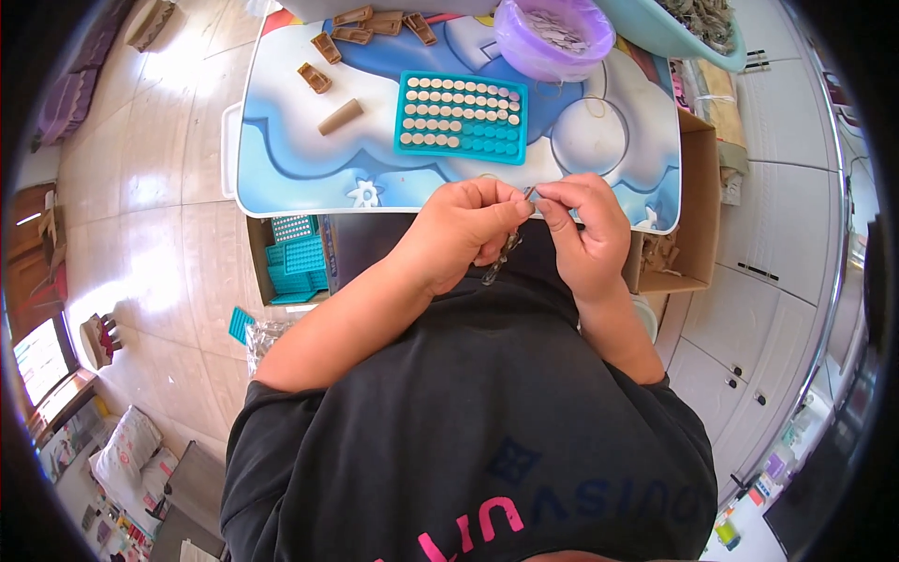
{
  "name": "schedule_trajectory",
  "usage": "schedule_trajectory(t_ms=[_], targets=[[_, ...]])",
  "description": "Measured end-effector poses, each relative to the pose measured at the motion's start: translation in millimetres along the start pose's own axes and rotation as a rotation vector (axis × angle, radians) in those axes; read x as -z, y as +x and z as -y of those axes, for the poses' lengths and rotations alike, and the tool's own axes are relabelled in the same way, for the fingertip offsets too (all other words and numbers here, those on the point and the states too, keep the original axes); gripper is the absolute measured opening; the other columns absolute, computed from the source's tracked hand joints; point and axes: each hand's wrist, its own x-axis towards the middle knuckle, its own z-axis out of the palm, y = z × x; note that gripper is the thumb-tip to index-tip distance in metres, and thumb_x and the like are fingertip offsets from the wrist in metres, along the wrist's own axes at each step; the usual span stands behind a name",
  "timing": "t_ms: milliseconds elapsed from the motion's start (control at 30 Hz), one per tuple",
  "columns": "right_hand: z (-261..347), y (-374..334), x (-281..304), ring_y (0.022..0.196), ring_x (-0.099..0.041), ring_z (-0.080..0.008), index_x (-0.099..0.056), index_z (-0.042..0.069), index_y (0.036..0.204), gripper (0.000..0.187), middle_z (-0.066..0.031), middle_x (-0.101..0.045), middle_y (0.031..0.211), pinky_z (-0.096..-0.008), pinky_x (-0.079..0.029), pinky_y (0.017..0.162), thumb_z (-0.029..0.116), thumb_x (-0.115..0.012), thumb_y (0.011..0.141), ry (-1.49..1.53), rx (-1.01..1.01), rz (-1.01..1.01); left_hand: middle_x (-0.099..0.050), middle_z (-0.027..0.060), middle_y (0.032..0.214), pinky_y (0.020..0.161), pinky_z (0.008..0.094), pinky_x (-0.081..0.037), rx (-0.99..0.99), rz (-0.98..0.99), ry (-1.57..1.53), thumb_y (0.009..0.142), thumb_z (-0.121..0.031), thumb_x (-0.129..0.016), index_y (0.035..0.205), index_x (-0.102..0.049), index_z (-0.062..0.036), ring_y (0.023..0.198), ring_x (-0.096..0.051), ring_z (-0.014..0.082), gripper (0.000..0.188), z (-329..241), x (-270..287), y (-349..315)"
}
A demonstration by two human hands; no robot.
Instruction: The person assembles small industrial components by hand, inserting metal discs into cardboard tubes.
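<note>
Over the near edge of the table, my two hands meet with their fingertips close together. My left hand (473,220) is closed, and a dark, glossy, knobbly strand (502,260) hangs below its fingers. Thumb and forefinger of my right hand (585,225) pinch at a thin end beside the left fingertips; what exactly it grips is too small to make out. Beyond my hands lies a teal tray (401,114) of round pockets. Whitish discs (457,97) fill its far rows and part of the nearer rows; the pockets at near right hold none.
A purple-lined bowl (510,51) holds pale slivers. Behind it stands a light-green basin (646,39). Brown pieces (352,35) and a tan cylinder (340,117) lie on the patterned table (281,169). Below are cartons (704,187) and stacked teal trays (298,258).
</note>
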Motion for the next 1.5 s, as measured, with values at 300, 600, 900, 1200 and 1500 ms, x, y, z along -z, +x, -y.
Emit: schedule_trajectory(t_ms=[300,600,900,1200,1500], targets=[[2,4,10,0.074,-0.058,-0.0167,-0.061,0.000,0.086,0.005,-0.0093,-0.061,0.085,-0.0258,-0.045,0.065,0.001,-0.064,0.082,-0.022,-0.021,0.046,-0.055,0.0066,0.096,0.048,0.0219,-0.036,-0.319,-0.138,0.053,0.094,-0.015,-0.038,0.115,-0.050,-0.0002,0.056,-0.047,0.0091,0.028,-3,0,0],[11,-17,-17,0.094,-0.063,-0.0205,-0.059,0.000,0.090,0.004,-0.0162,-0.056,0.115,-0.0281,-0.049,0.081,-0.002,-0.056,0.087,0.487,-0.173,0.403,-0.049,0.0091,0.107,0.070,0.0240,-0.045,-0.416,-0.225,-0.056,0.093,-0.013,-0.037,0.122,-0.043,-0.0017,0.080,-0.052,0.0121,0.032,0,-4,2],[11,-16,-17,0.095,-0.062,-0.0202,-0.058,-0.002,0.091,0.005,-0.0148,-0.059,0.108,-0.0275,-0.049,0.081,-0.002,-0.057,0.087,0.585,-0.210,0.219,-0.060,0.0122,0.109,0.083,0.0349,-0.051,-0.233,-0.038,-0.212,0.092,-0.017,-0.054,0.118,-0.051,-0.0015,0.095,-0.061,0.0196,0.030,-2,10,2],[3,7,-12,0.069,-0.055,-0.0144,-0.065,0.001,0.086,0.008,-0.0068,-0.059,0.080,-0.0240,-0.043,0.061,-0.001,-0.067,0.079,0.223,-0.049,0.005,-0.064,0.0079,0.099,0.075,0.0305,-0.053,-0.164,0.011,-0.256,0.089,-0.012,-0.061,0.118,-0.056,-0.0018,0.083,-0.062,0.0171,0.031,4,9,1],[0,11,-17,0.066,-0.055,-0.0144,-0.067,0.002,0.087,0.011,-0.0053,-0.056,0.076,-0.0241,-0.043,0.056,-0.001,-0.069,0.076,-0.008,0.079,-0.010,-0.065,0.0091,0.101,0.078,0.0347,-0.055,-0.216,0.022,-0.257,0.088,-0.014,-0.061,0.120,-0.055,-0.0009,0.087,-0.065,0.0191,0.035,11,9,2]])
